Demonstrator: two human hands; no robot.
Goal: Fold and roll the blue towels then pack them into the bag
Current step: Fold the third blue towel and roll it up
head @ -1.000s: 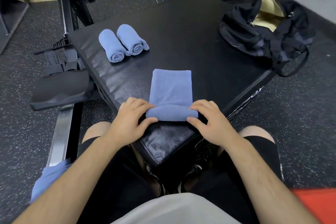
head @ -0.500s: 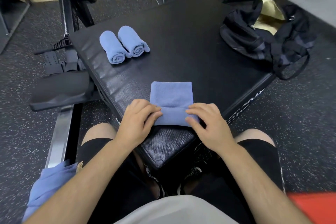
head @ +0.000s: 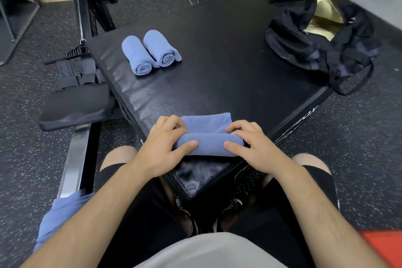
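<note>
White lettering on side wall of black padded box, steeply angled; only "BO" legible.

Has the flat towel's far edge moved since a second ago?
Yes: the towel edge drew toward the near corner of the box, away from the finished rolls.

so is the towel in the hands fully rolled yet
No, a flat part of the towel lies unrolled beyond the roll under the left hand and right hand.

A head-worn camera is looking forward and down. It is sitting close above the left hand and right hand on the towel, centre frame.
</note>
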